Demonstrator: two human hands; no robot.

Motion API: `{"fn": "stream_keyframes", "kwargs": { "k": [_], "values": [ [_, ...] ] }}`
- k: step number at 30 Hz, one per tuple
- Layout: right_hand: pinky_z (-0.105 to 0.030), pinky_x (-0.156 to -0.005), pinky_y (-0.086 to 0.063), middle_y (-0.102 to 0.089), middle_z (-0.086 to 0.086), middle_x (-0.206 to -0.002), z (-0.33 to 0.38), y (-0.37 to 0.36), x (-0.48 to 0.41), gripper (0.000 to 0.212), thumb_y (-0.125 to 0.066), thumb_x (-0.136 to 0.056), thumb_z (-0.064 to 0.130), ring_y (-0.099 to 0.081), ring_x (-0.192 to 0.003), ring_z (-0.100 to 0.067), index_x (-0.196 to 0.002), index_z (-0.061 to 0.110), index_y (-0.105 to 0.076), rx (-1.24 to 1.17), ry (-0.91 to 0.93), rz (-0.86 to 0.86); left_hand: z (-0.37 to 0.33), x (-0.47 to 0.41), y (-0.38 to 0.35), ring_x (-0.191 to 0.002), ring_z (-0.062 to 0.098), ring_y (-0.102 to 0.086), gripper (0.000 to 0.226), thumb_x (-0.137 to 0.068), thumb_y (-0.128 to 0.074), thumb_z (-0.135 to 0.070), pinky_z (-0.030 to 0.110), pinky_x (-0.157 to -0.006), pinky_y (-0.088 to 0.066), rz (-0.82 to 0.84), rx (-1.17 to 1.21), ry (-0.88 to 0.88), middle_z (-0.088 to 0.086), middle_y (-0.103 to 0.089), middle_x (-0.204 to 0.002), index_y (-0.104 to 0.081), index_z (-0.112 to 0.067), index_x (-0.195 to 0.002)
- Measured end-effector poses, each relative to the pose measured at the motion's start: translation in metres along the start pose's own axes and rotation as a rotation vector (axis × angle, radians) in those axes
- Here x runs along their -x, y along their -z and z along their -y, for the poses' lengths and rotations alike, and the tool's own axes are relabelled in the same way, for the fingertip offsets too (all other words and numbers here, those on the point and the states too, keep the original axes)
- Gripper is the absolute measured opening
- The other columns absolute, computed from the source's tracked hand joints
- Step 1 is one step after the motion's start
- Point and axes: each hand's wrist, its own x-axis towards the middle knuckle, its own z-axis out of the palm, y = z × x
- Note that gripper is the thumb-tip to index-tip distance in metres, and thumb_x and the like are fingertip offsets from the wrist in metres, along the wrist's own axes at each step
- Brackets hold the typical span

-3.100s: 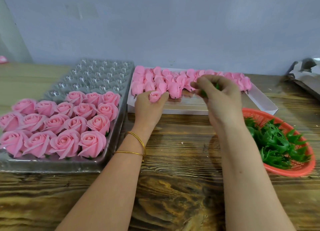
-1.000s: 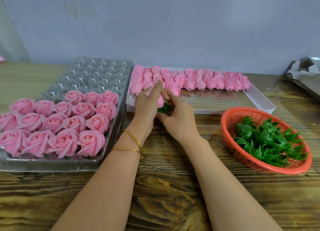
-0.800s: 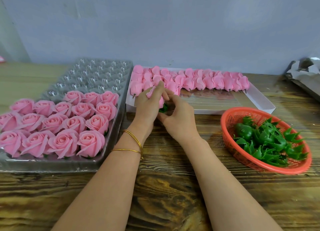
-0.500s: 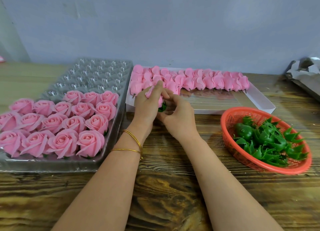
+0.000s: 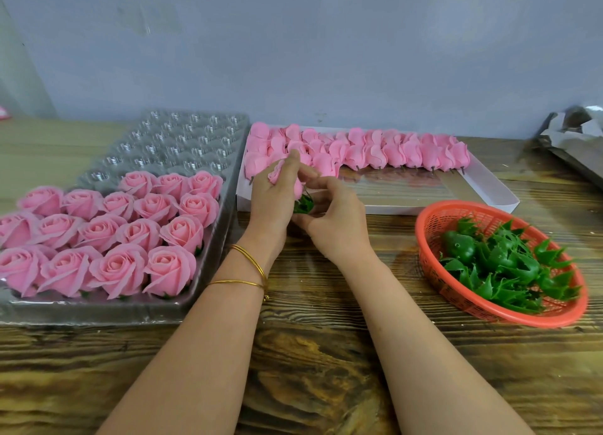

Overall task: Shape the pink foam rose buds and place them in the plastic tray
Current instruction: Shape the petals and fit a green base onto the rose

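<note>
1. A white cardboard box (image 5: pixel 424 208) lies open on a wooden table (image 5: pixel 310 369); every place below is given from this box.
2. Closed pink buds (image 5: pixel 375 151) lie in rows along the far side of the box, stubs pointing toward the viewer.
3. Over the box's near left corner, the left hand (image 5: pixel 272 199) holds one pink foam rose bud (image 5: pixel 277 175), its fingers curled around it and the petals showing above them.
4. The right hand (image 5: pixel 332 222) meets it just right of that corner. Its thumb and fingertips pinch a green calyx (image 5: pixel 303 203) at the base of the bud, the forefinger stretched toward the left hand.
5. Two gold bangles (image 5: pixel 248 268) circle the left wrist, nearer the viewer than the box.
6. Left of the box, almost touching it, sits a clear plastic tray (image 5: pixel 98 314). Opened pink roses (image 5: pixel 114 226) fill its near rows.
7. Near the box's near right corner stands an orange mesh basket (image 5: pixel 509 319) heaped with green calyxes (image 5: pixel 502 265).
8. Beyond the box's right end lies crumpled silvery wrapping (image 5: pixel 571 141).
</note>
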Motion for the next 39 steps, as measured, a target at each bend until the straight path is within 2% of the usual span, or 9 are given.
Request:
{"fn": "stream_keyframes", "kwargs": {
  "k": [5, 8, 11, 16, 20, 25, 31, 35, 39],
  "values": [
    [-0.003, -0.067, -0.044, -0.058, 0.023, -0.082, 0.001, -0.001, 0.001, 0.047, -0.080, -0.072, 0.003, -0.057, -0.069, 0.010, -0.107, 0.026, -0.059, -0.017, -0.003, -0.009, 0.000, 0.002, -0.001, -0.084, 0.018, -0.067, 0.042, -0.095, -0.053, -0.037, 0.041, -0.085, -0.051, 0.013, -0.017, -0.004, 0.004, -0.072, -0.079, -0.070, -0.025, -0.058],
    [-0.004, -0.077, -0.046, -0.061, 0.024, -0.092, 0.005, 0.000, 0.003, 0.057, -0.078, -0.073, -0.001, -0.060, -0.083, 0.010, -0.124, 0.020, -0.062, -0.071, 0.019, -0.011, -0.001, 0.004, -0.001, -0.077, 0.011, -0.066, 0.042, -0.096, -0.053, -0.036, 0.035, -0.078, -0.052, 0.022, -0.032, -0.005, -0.005, -0.071, -0.071, -0.071, -0.030, -0.058],
    [-0.005, -0.081, -0.047, -0.063, 0.021, -0.097, 0.008, 0.000, 0.004, 0.060, -0.076, -0.075, -0.003, -0.062, -0.091, 0.007, -0.128, 0.020, -0.061, -0.096, 0.032, -0.010, -0.002, 0.004, 0.000, -0.077, 0.007, -0.067, 0.041, -0.096, -0.053, -0.037, 0.032, -0.078, -0.050, 0.037, -0.043, -0.002, -0.008, -0.071, -0.072, -0.071, -0.031, -0.059],
    [-0.005, -0.078, -0.047, -0.064, 0.021, -0.095, 0.008, 0.000, 0.005, 0.059, -0.075, -0.074, -0.005, -0.061, -0.085, 0.009, -0.125, 0.021, -0.063, -0.107, 0.025, -0.023, -0.002, 0.005, 0.000, -0.073, 0.001, -0.065, 0.042, -0.096, -0.052, -0.036, 0.029, -0.075, -0.048, 0.054, -0.045, -0.012, -0.010, -0.070, -0.070, -0.071, -0.031, -0.058],
    [-0.007, -0.076, -0.047, -0.066, 0.017, -0.095, 0.009, 0.000, 0.004, 0.057, -0.075, -0.074, -0.003, -0.061, -0.083, 0.008, -0.125, 0.019, -0.063, -0.088, 0.021, -0.023, 0.001, 0.004, 0.001, -0.071, -0.002, -0.065, 0.043, -0.097, -0.051, -0.034, 0.013, -0.063, -0.048, 0.055, -0.048, -0.075, -0.010, -0.070, -0.069, -0.070, -0.032, -0.058],
    [-0.003, -0.066, -0.044, -0.060, 0.020, -0.079, 0.005, -0.001, 0.002, 0.045, -0.075, -0.074, -0.002, -0.056, -0.065, 0.016, -0.116, 0.009, -0.066, -0.065, 0.002, -0.037, 0.005, 0.001, 0.000, -0.068, 0.002, -0.064, 0.043, -0.095, -0.052, -0.035, 0.018, -0.064, -0.048, 0.053, -0.033, -0.097, -0.008, -0.069, -0.067, -0.068, -0.029, -0.055],
    [-0.003, -0.070, -0.045, -0.061, 0.019, -0.084, 0.006, -0.001, 0.003, 0.049, -0.076, -0.075, -0.004, -0.054, -0.065, 0.018, -0.121, 0.008, -0.065, -0.079, 0.015, -0.019, 0.005, 0.000, 0.001, -0.065, 0.001, -0.063, 0.045, -0.095, -0.052, -0.033, 0.013, -0.060, -0.047, 0.062, -0.008, -0.106, -0.008, -0.068, -0.063, -0.068, -0.028, -0.054],
    [-0.003, -0.074, -0.045, -0.068, 0.011, -0.097, 0.009, 0.000, 0.005, 0.056, -0.075, -0.076, -0.004, -0.056, -0.072, 0.018, -0.127, 0.015, -0.063, -0.101, 0.021, -0.015, 0.004, 0.001, 0.000, -0.064, 0.001, -0.063, 0.046, -0.095, -0.051, -0.033, 0.014, -0.060, -0.048, 0.071, 0.010, -0.106, -0.008, -0.068, -0.062, -0.068, -0.028, -0.053],
    [-0.004, -0.081, -0.046, -0.070, 0.004, -0.111, 0.011, 0.001, 0.007, 0.059, -0.074, -0.077, -0.004, -0.063, -0.093, 0.002, -0.131, 0.016, -0.061, -0.108, 0.025, -0.015, 0.004, 0.000, 0.001, -0.067, 0.002, -0.064, 0.044, -0.093, -0.051, -0.037, 0.014, -0.062, -0.048, 0.077, -0.001, -0.102, -0.008, -0.068, -0.063, -0.068, -0.028, -0.054]
  ]
}}
